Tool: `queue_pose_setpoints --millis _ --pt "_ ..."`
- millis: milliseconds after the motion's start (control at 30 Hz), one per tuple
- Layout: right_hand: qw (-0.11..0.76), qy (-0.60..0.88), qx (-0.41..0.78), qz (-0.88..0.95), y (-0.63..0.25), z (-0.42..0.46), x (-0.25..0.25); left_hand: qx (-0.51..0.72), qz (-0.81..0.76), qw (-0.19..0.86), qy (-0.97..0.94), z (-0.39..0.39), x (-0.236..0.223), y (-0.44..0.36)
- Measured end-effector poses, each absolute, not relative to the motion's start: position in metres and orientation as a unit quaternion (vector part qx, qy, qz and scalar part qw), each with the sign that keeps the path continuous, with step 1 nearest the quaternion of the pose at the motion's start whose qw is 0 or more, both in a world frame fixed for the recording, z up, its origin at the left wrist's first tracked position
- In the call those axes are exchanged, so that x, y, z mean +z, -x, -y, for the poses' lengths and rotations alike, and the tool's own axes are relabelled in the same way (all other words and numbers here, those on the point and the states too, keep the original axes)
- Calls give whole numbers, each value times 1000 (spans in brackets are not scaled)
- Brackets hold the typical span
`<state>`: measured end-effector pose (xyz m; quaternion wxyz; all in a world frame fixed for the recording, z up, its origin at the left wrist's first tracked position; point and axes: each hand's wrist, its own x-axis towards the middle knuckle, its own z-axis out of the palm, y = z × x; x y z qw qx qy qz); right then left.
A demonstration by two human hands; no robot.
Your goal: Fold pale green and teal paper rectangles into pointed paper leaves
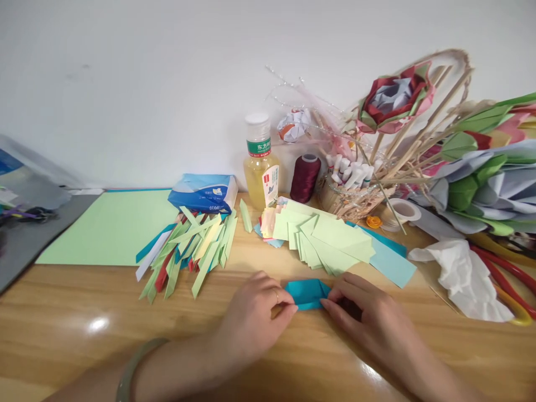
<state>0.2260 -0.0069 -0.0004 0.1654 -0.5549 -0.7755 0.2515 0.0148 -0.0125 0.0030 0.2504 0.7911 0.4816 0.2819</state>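
Note:
A small piece of blue folded paper (307, 293) lies low over the wooden table, its corners folded in and its long edges raised. My left hand (262, 307) pinches its left end between thumb and fingers. At the opposite end, my right hand (362, 307) pinches the right corner in the same way. Just beyond the blue paper sits a fanned stack of light green paper pieces (322, 237). Left of that, a heap of folded paper strips (196, 245) in green, red, white and blue is spread out.
Behind stand a bottle of yellow liquid (260, 167), a blue tissue pack (203, 192) and a dark red thread spool (305, 178). Paper flowers (396, 100) rise at the right above a crumpled tissue (464, 279) and red-handled scissors (502, 273). Green sheets (113, 229) lie left.

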Motion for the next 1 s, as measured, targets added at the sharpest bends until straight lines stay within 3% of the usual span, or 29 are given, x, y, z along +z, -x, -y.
queue_pose_setpoints --millis 333,1000 --pt "181 517 172 819 -226 10 -5 261 -502 212 -797 9 0 -20" --pt "209 481 131 841 -224 12 -4 229 -471 141 -840 12 3 -17"
